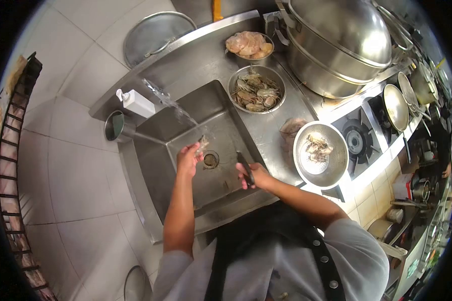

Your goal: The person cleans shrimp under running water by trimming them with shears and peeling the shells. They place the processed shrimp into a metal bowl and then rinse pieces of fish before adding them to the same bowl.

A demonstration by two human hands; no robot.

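Observation:
Over the steel sink (pixel 158 188), my left hand (pixel 188 159) pinches a shrimp (pixel 202 144) beside a running stream of water (pixel 178 108). My right hand (pixel 256 175) is closed round a dark, narrow knife (pixel 244 166), its tip pointing away from me over the sink's right side. Some bits lie at the drain (pixel 211 160) below the shrimp. Behind the sink's right edge stands a steel bowl (pixel 232 102) of whole shrimp (pixel 263 93). A perforated steel colander (pixel 309 174) with several shrimp (pixel 318 148) sits right of my right hand.
A bowl (pixel 267 56) of pale raw meat (pixel 248 44) stands at the back, near a large lidded steamer pot (pixel 331 60). The stove burner (pixel 356 140) and pans (pixel 397 108) are to the right. A white bottle (pixel 138 104) and a steel cup (pixel 118 126) stand at the left.

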